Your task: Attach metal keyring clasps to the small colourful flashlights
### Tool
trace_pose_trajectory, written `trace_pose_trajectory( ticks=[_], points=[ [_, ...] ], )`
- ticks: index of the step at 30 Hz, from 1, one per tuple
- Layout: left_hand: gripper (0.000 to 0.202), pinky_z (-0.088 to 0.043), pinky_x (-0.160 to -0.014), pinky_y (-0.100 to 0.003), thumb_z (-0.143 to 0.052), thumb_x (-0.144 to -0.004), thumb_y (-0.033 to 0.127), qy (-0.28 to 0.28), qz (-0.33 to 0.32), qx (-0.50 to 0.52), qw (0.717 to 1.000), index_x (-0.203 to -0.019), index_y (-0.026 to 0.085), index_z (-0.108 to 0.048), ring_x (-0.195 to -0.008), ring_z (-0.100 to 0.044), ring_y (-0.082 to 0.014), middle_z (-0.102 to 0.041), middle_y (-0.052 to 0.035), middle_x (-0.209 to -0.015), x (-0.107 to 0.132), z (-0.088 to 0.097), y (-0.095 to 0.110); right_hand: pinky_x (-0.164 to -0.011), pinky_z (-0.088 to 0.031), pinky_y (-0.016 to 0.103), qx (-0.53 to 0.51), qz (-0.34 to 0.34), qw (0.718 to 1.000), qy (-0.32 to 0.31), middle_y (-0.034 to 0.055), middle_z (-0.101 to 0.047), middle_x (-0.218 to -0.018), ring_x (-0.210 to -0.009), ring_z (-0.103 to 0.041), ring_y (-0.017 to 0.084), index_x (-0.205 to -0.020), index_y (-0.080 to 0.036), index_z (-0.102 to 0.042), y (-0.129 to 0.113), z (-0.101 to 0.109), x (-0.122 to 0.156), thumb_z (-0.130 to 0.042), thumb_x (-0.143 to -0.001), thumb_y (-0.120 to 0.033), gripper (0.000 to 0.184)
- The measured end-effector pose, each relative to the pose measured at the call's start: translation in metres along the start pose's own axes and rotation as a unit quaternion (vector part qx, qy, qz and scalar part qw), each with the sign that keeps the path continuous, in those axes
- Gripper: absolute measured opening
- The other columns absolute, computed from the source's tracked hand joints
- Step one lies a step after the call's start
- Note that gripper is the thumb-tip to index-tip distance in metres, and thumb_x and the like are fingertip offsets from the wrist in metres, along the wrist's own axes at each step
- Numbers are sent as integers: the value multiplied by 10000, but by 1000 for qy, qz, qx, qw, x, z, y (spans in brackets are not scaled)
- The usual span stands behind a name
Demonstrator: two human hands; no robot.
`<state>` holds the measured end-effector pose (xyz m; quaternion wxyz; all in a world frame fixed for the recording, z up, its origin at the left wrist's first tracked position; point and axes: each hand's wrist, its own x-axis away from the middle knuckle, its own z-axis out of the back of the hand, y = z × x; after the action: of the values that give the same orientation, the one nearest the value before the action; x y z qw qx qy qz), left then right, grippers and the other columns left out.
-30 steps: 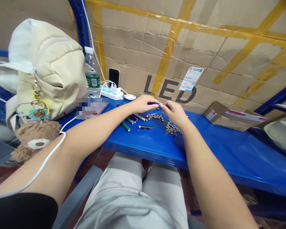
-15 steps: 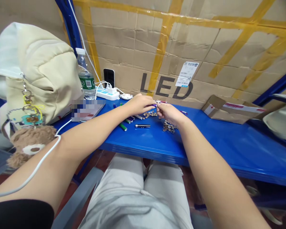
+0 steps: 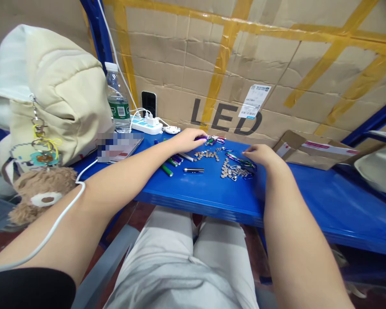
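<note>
Your two hands on the blue shelf, with little pen-lights and round button cells between them

From the left you have one cream bag [image 3: 54, 90] with one brown bear toy [image 3: 41, 193] hanging from it; one water bottle [image 3: 117, 103] with a green label, its words too small to read; one white power strip [image 3: 147, 125]; your left hand [image 3: 188, 139] is curled, pinching one purple pen-light [image 3: 201, 138] at the back of the blue shelf [image 3: 309, 197]; one black pen-light [image 3: 193, 170] lies alone in front; two heaps of button cells [image 3: 227, 169], too many to count; your right hand [image 3: 260, 153] rests with fingers bent on the coloured clips [image 3: 241, 159]; I cannot tell if it grips one; the cardboard wall [image 3: 276, 56] says "LED"; one white sticker [image 3: 254, 101] is too small to read; one flat box [image 3: 312, 152] lies at the right.
</note>
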<state>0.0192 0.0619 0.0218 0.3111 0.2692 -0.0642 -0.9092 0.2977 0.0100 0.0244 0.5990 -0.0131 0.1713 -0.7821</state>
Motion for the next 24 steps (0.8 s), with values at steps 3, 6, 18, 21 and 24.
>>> trace_pose_trajectory(
  ticks=[3,6,18,21,24],
  points=[
    [327,-433,-949,-332,-477,-894,313,-6,-12,7,1000,-1142,161,-627,-1061,-601,-191,-668,-80,-1159,0,-2,1,-605,-438,265,-3,50,997,-64,53,-710,-763,-671,-619,180,-760,-187,-719,-4,-8,2,-700,-687,-313,146],
    [327,-443,-923,-325,-472,-895,329,-10,-20,8,1000,-1130,168,-633,-1047,-607,-192,-672,-80,-1147,0,-4,0,-588,-439,271,2,55,995,-81,49,-707,-753,-644,-616,177,-757,-197,-727,-11,-14,3,-713,-663,-299,139],
    [319,-435,-904,-315,-453,-890,348,-44,-37,-6,998,-1078,177,-647,-1023,-602,-186,-672,-82,-1136,0,-6,2,-678,-438,318,27,48,996,-68,80,-690,-813,-743,-614,215,-720,-192,-663,-23,-14,5,-631,-685,-293,111],
    [286,-446,-873,-318,-455,-876,317,-34,-25,6,999,-1052,170,-625,-980,-603,-188,-671,-85,-1092,0,-8,3,-639,-422,283,-104,65,992,-16,53,-659,-733,-684,-576,172,-702,-176,-618,-31,-10,10,-602,-709,-277,102],
    [237,-457,-799,-309,-429,-863,250,-1,10,19,1000,-1031,170,-575,-905,-600,-182,-662,-83,-1021,1,-10,6,-611,-418,255,-316,97,943,-33,26,-637,-741,-617,-524,117,-749,-174,-581,-41,-12,14,-584,-736,-275,102]
  ],
)
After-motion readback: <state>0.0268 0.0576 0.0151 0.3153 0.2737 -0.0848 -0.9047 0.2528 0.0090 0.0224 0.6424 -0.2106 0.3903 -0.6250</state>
